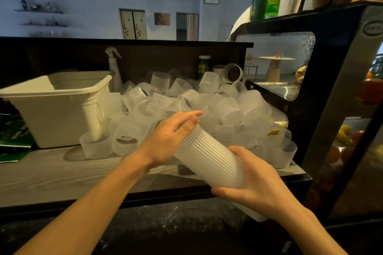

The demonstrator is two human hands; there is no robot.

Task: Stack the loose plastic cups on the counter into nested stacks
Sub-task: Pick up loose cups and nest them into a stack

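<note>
While the right hand [257, 180] grips its near end, the nested stack [209, 161] slants up-left into the left hand's [172, 138] curled fingers.

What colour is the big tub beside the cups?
The tub is cream white, plain, seen in the head view.

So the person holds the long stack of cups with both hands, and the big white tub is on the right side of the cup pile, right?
Not quite. The head view shows the white tub on the left of the cup pile, not the right. The rest holds: the left hand and right hand both hold the long stack of cups.
</note>
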